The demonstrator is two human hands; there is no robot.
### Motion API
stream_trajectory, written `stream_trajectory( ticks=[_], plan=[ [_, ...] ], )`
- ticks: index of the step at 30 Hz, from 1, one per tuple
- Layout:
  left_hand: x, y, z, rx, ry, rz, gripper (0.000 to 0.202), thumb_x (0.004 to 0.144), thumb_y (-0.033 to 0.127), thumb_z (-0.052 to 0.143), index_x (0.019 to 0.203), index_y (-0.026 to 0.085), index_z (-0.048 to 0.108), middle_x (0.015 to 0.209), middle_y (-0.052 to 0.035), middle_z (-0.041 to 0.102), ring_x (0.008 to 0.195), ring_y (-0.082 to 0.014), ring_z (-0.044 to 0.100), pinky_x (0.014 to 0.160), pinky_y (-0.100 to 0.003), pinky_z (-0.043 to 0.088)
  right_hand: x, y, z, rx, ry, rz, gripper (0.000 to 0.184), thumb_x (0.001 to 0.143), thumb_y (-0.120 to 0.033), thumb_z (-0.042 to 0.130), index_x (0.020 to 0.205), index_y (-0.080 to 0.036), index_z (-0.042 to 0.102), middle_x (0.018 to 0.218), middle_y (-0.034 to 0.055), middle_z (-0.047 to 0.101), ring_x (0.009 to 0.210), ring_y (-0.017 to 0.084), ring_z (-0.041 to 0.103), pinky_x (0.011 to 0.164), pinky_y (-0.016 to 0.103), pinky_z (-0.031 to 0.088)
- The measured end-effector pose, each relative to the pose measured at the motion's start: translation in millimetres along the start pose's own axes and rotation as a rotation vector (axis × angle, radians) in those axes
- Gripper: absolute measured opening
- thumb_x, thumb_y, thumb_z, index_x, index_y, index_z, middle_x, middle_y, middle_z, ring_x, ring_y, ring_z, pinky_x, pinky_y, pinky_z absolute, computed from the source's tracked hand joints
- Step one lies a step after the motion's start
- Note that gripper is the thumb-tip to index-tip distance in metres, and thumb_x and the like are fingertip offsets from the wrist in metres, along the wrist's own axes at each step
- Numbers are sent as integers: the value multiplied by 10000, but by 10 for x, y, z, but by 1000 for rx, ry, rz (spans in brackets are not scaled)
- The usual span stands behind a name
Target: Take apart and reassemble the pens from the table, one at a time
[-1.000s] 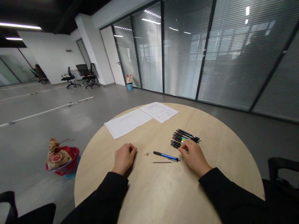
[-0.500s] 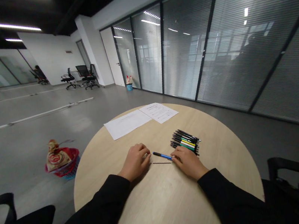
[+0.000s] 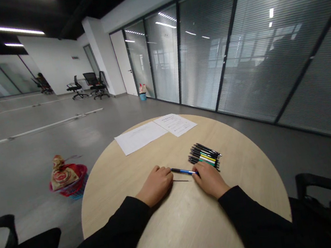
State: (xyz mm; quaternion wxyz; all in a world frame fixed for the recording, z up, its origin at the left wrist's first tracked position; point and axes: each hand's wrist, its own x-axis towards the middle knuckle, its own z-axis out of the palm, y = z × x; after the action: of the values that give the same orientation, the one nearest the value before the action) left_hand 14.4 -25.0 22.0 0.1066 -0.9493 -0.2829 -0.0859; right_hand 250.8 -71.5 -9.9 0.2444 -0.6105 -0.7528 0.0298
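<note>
A blue pen [image 3: 185, 171] with a dark end lies between my hands, above the wooden tabletop. My right hand [image 3: 209, 179] is closed on its right part, fingers pinched around the barrel. My left hand [image 3: 158, 185] has its fingers curled together at the pen's dark left end. A thin dark pen refill [image 3: 181, 180] lies just below the pen, its left end hidden under my left thumb and its tip pointing right. A row of several pens [image 3: 204, 153], mostly black with green, yellow and white ones, lies right behind my right hand.
Two printed sheets, one on the left [image 3: 141, 136] and one on the right [image 3: 175, 124], lie at the far side of the round table [image 3: 182, 230]. A basket with a bag [image 3: 68, 177] stands on the floor at left. Black chairs flank the table.
My left hand has shifted right to the pen's dark end and over the refill's left end. My right hand has slid slightly right, and more of the blue pen shows.
</note>
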Motion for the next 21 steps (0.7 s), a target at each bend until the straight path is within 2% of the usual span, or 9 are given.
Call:
stream_trajectory(
  ticks=[5,13,21],
  plan=[
    [-18,-17,-4,-21,35,-46,192,984,173,449,842,174,578,890,-67,628,794,-203,547,771,-360,360,21,92,39,115,92,102,90,937,-178,517,950,-193,605,895,68,681,869,220,623,775,305,430],
    [-47,-159,11,-60,187,-405,203,998,206,396,911,174,576,829,-79,645,788,-241,561,759,-378,358,48,188,59,224,212,135,109,932,-179,469,952,-188,575,892,66,675,821,212,616,735,294,423],
    [-44,-196,27,-59,186,-464,218,1000,228,402,882,180,580,819,-83,649,783,-247,569,758,-379,334,51,167,49,267,256,122,122,930,-188,459,960,-183,578,905,73,666,841,219,609,767,313,436]
  ],
)
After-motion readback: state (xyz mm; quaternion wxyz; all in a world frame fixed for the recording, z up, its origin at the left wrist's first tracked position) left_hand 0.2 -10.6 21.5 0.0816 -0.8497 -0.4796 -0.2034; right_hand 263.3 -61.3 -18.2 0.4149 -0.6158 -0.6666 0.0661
